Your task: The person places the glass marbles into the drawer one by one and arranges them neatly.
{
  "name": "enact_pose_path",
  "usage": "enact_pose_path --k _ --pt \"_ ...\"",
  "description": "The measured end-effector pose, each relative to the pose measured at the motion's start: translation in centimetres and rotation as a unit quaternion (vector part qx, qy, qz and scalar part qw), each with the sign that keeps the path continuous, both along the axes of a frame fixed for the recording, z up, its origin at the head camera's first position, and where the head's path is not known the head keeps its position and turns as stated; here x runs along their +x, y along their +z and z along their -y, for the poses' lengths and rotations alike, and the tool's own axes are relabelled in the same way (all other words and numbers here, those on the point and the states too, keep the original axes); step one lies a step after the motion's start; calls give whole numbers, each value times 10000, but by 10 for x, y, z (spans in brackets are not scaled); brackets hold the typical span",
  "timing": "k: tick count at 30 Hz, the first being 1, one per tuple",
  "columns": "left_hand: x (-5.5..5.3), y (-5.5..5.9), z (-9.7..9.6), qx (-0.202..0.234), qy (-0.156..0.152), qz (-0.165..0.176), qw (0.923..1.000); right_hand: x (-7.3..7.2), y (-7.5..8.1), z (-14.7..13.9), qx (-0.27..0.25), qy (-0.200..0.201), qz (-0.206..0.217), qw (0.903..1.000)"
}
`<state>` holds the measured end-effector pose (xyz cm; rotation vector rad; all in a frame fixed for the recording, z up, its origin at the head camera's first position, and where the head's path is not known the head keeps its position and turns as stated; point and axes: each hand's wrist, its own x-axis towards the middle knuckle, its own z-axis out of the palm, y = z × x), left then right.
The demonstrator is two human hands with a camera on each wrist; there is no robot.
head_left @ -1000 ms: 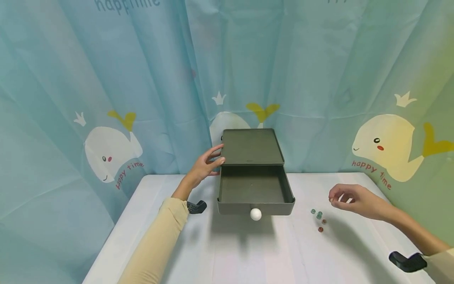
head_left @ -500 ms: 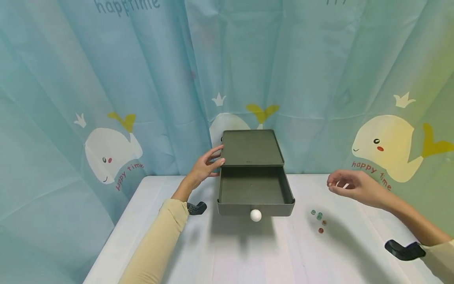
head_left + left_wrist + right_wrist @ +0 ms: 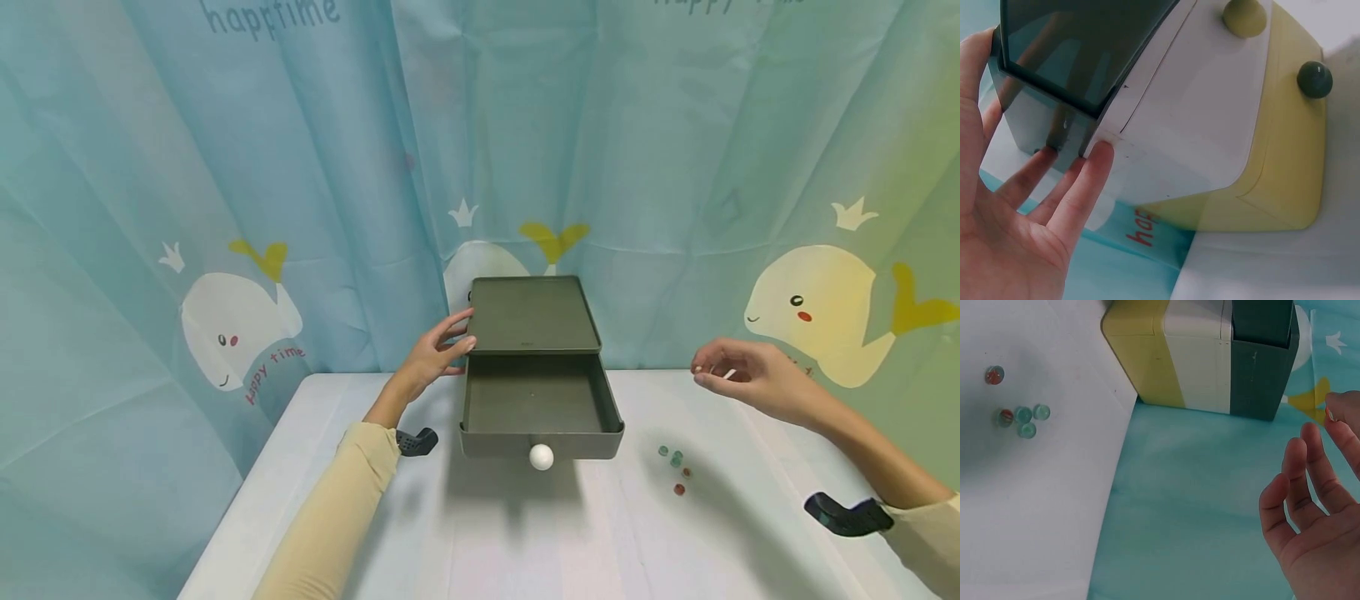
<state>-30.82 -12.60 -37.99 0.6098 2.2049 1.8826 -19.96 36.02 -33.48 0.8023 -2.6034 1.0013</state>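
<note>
A stacked drawer unit (image 3: pixel 534 312) stands at the middle back, with a dark green top level above white and yellow ones in the wrist views. Its top drawer (image 3: pixel 532 396), with a white knob (image 3: pixel 542 457), is pulled out; nothing shows inside. My left hand (image 3: pixel 431 358) rests against the unit's left side, fingers spread and touching the wall. Raised to the right of the drawer, my right hand (image 3: pixel 750 377) pinches a small marble (image 3: pixel 1330 414) between thumb and index finger, mostly hidden. Several glass marbles (image 3: pixel 1024 414), green and reddish, lie on the table below it.
The white table (image 3: pixel 600 533) ends at a blue-green curtain (image 3: pixel 660 167) printed with whales. Lower drawers with a yellow knob (image 3: pixel 1244 17) and a dark green knob (image 3: pixel 1315 80) are closed. Black wrist straps (image 3: pixel 847 515) sit on both forearms.
My right hand has risen and moved slightly left with the marble, away from those on the table. The left hand and the drawer unit have stayed put.
</note>
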Motion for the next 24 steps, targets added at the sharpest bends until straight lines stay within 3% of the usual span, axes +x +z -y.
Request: enact_pose_path --k 12,18,24 --pt "-1 -3 0 -3 -34 -18 10000 1 5 4 -79 128 177 9997" --pt "-1 -3 0 1 -16 -19 10000 -2 15 7 -39 154 375 9992" --pt "-1 -2 0 19 -33 -33 10000 -9 28 14 -137 494 537 9972"
